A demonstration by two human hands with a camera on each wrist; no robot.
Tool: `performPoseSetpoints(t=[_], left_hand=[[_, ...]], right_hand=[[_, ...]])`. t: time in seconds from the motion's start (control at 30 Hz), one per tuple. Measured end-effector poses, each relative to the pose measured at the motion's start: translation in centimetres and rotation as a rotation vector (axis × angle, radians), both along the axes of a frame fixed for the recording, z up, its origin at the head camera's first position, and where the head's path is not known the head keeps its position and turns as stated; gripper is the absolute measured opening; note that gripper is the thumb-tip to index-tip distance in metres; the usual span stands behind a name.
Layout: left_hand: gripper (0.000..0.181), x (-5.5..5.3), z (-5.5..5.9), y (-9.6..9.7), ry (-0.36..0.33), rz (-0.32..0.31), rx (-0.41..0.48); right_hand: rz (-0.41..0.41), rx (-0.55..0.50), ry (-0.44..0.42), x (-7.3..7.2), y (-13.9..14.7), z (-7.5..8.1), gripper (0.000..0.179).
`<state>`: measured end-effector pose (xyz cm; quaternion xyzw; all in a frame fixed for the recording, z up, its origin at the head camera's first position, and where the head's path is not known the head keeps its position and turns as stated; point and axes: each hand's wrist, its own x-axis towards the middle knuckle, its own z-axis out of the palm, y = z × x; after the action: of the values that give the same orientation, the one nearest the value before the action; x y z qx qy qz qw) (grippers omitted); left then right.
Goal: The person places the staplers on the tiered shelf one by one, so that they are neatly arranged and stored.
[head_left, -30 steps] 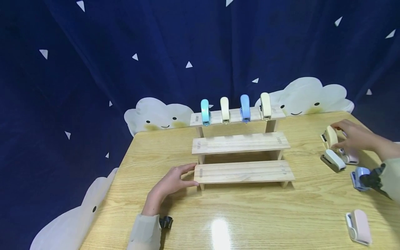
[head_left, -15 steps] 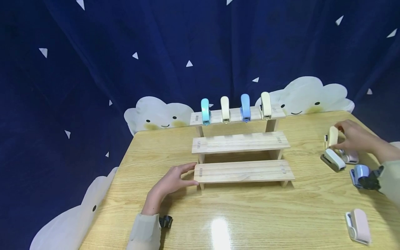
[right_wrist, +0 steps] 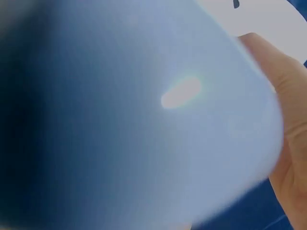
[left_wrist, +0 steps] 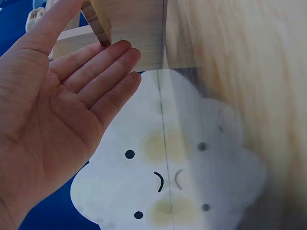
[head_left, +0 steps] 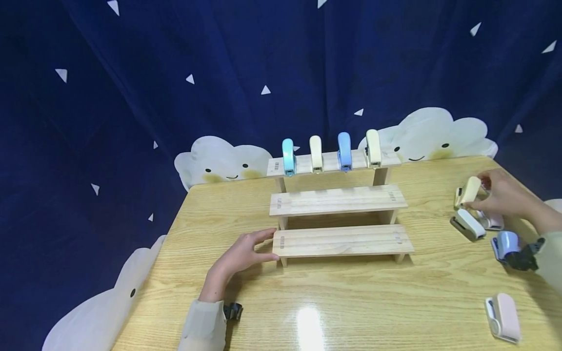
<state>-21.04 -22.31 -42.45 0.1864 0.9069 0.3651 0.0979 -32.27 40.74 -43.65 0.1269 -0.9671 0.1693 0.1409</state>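
Note:
My left hand (head_left: 247, 252) touches the left end of a wooden three-step shelf (head_left: 342, 242), thumb at the front corner and index finger at the back. In the left wrist view its fingers (left_wrist: 103, 76) lie fairly straight. On the far right, my right hand (head_left: 505, 195) pinches a pale yellow stapler (head_left: 471, 189) between thumb and fingers. Close to this hand lie a white and grey stapler (head_left: 470, 223), a partly covered pink stapler (head_left: 492, 220) and a blue stapler (head_left: 507, 242). A blurred blue surface (right_wrist: 182, 143) blocks most of the right wrist view.
Staplers in teal (head_left: 288, 157), cream (head_left: 316, 153) and blue (head_left: 344, 151), plus another cream stapler (head_left: 373, 148), stand in a row on the top step. A pink and white stapler (head_left: 503, 318) lies at the table's front right. Behind hangs a dark blue curtain (head_left: 246, 58).
The pale yellow stapler has turned and shifted slightly right in my right hand, which has also moved slightly right. My left hand and the shelf have kept their places.

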Motion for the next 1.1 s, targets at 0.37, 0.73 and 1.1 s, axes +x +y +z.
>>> performPoseSetpoints(t=[0.37,0.73,1.1], left_hand=[[0.079,0.0,-0.1,0.0,0.001,0.000,-0.002],[0.078,0.1,0.0,0.0,0.016,-0.001,-0.014],[0.077,0.3,0.2,0.1,0.017,-0.003,-0.014]], right_hand=[[-0.049,-0.154,-0.017,1.9,-1.7,1.8,0.084],[0.099,-0.262,0.206,3.8,-5.3,5.0,0.085],[0.217,-0.293,0.319,5.8,-10.6,9.4,0.088]])
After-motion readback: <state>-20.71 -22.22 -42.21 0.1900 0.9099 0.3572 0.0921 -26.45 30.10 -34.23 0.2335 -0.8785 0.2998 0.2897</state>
